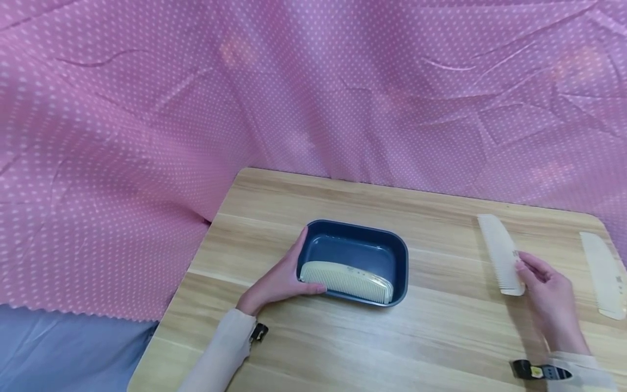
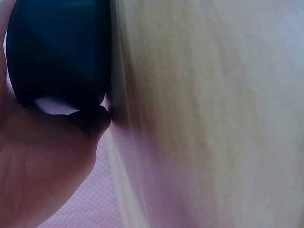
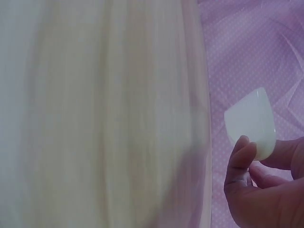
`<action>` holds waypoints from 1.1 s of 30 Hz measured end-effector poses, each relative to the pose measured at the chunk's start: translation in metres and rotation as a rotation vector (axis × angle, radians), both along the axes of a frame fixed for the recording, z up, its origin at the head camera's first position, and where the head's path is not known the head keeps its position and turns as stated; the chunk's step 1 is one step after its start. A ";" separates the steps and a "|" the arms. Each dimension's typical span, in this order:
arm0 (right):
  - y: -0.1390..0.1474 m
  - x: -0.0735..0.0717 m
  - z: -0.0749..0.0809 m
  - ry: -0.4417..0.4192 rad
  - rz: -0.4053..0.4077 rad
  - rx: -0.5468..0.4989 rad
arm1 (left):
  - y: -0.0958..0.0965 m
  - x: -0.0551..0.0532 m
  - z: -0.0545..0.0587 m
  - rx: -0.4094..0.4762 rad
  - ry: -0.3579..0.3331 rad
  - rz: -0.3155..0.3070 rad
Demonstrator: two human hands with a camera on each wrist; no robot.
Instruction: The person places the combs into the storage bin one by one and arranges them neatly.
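In the head view a dark blue rectangular tray [image 1: 400,256] sits on the table, with a cream comb [image 1: 345,277] lying along its near side, teeth toward me. My left hand [image 1: 281,280] holds the tray's left end, the thumb along the near rim and the fingers at the far left corner. The left wrist view has the tray's dark wall [image 2: 57,52] between thumb and fingers. To the right, my right hand [image 1: 551,296] pinches a second cream comb [image 1: 499,253] by its spine, teeth facing left. That comb [image 3: 251,118] is raised above the tabletop in the right wrist view.
A third cream comb [image 1: 602,275] lies at the table's right edge, just beyond my right hand. The wooden table [image 1: 441,337] has rounded corners. Pink dotted cloth [image 1: 343,98] hangs behind it and down the left side.
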State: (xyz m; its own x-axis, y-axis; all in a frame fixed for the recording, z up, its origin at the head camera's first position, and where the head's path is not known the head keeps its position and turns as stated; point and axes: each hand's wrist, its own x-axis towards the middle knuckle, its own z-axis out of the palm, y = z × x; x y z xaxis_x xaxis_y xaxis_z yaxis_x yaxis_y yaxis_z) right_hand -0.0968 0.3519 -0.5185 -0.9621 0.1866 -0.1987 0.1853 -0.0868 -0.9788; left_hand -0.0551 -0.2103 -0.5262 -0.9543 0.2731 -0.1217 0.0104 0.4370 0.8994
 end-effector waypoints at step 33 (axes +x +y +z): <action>-0.074 -0.010 0.013 0.161 0.155 0.130 | -0.001 0.000 -0.001 0.009 0.011 -0.010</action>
